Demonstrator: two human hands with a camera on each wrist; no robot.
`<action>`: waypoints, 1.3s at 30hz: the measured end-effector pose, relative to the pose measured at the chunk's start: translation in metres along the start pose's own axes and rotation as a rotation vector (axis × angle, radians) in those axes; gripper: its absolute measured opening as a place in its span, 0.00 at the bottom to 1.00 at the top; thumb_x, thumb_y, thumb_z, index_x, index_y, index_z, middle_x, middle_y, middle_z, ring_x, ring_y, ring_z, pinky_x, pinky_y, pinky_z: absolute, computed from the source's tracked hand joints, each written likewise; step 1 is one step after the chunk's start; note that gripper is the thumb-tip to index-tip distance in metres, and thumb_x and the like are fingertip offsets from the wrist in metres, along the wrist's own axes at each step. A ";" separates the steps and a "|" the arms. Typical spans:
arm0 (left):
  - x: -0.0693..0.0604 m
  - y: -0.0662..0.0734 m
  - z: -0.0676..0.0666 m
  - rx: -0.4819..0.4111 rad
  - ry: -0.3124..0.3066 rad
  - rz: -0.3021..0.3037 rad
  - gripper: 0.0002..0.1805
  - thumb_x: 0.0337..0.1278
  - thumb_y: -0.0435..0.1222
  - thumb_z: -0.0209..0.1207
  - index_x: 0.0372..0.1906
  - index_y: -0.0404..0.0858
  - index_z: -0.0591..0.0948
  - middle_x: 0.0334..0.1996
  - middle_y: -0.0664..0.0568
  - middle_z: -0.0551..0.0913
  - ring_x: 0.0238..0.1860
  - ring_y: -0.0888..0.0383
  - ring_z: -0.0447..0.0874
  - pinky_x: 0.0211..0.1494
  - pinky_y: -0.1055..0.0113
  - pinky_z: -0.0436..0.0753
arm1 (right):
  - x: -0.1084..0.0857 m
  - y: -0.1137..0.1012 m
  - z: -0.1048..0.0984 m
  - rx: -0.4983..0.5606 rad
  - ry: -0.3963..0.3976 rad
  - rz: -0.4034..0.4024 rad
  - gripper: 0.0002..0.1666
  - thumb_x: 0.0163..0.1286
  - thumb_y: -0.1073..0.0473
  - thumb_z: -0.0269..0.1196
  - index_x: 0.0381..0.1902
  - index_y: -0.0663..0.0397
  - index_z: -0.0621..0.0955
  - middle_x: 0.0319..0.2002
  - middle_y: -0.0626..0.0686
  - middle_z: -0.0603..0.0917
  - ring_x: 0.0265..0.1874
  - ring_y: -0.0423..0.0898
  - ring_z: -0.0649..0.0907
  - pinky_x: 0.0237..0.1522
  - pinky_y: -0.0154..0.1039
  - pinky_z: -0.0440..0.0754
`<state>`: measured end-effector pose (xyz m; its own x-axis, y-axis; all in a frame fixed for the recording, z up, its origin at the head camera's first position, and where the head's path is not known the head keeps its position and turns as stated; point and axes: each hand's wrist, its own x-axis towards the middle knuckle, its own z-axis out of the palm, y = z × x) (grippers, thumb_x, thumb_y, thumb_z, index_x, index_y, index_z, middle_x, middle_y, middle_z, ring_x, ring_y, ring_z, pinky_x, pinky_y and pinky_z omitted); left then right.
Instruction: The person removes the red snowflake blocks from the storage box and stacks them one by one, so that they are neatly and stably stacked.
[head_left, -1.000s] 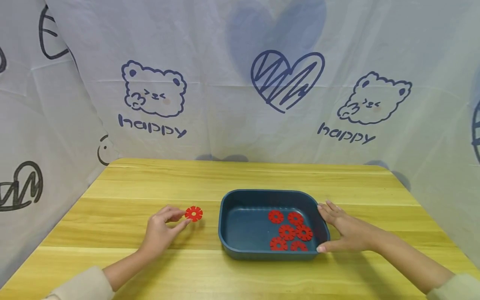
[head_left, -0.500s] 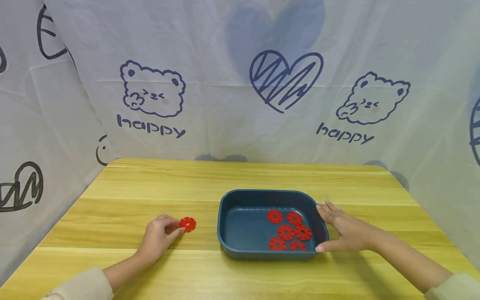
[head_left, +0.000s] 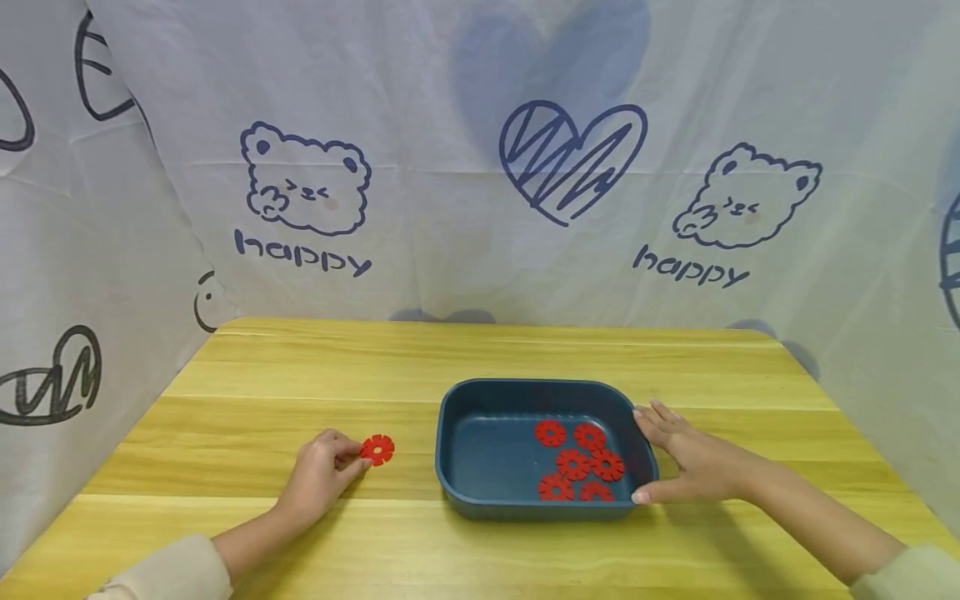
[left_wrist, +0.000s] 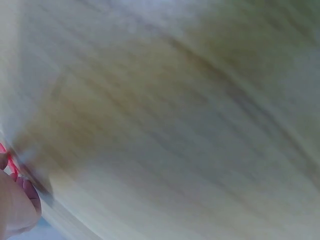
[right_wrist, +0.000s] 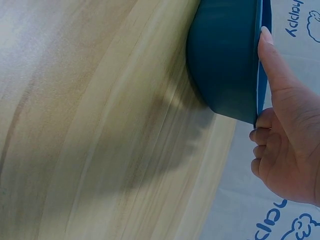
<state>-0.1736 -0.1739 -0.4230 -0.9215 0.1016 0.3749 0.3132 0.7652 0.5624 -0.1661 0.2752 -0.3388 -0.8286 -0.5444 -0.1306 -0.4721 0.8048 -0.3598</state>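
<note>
My left hand [head_left: 318, 477] pinches a red snowflake disc [head_left: 378, 450], a notched plastic piece with a hole, between thumb and fingers low at the table, left of the box. Whether the disc touches the table I cannot tell. In the left wrist view, only part of the left hand [left_wrist: 19, 202] and a red sliver of the disc [left_wrist: 13, 167] show at the edge. At the right end of a dark blue box [head_left: 517, 510], my right hand [head_left: 697, 467] rests with its thumb on the near corner and its fingers spread on the rim, touching the box [right_wrist: 225, 60].
Several more red snowflake discs [head_left: 573, 464] lie on the box floor, mostly toward its right side. The wooden table [head_left: 360, 358] reaches back to a white cloth [head_left: 450, 250] printed with bears and a heart.
My left hand has come down and slightly left with the snowflake disc, then shifted barely in the last half second. My right hand and the box have stayed in place.
</note>
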 end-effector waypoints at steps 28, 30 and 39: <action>0.025 0.034 -0.015 -0.131 0.084 0.101 0.09 0.46 0.30 0.66 0.37 0.32 0.84 0.35 0.46 0.84 0.35 0.52 0.81 0.38 0.59 0.84 | -0.002 -0.002 0.001 0.008 0.006 0.002 0.62 0.53 0.35 0.65 0.67 0.76 0.54 0.69 0.73 0.51 0.67 0.74 0.46 0.61 0.70 0.55; 0.026 0.041 -0.013 -0.155 0.082 0.102 0.10 0.46 0.30 0.67 0.37 0.32 0.84 0.34 0.45 0.84 0.35 0.52 0.81 0.38 0.60 0.84 | -0.002 -0.002 0.001 0.010 0.008 0.001 0.62 0.53 0.36 0.65 0.67 0.76 0.54 0.69 0.73 0.51 0.67 0.74 0.46 0.61 0.70 0.54; 0.028 0.062 0.000 -0.256 0.104 0.226 0.09 0.44 0.30 0.68 0.35 0.34 0.84 0.32 0.47 0.84 0.34 0.52 0.82 0.36 0.63 0.84 | -0.001 -0.001 0.003 0.011 0.004 0.002 0.62 0.52 0.35 0.66 0.67 0.76 0.54 0.69 0.73 0.51 0.67 0.74 0.46 0.61 0.70 0.54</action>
<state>-0.1803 -0.1237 -0.3772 -0.7983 0.1743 0.5764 0.5657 0.5453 0.6186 -0.1638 0.2741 -0.3409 -0.8307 -0.5419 -0.1275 -0.4672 0.8031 -0.3698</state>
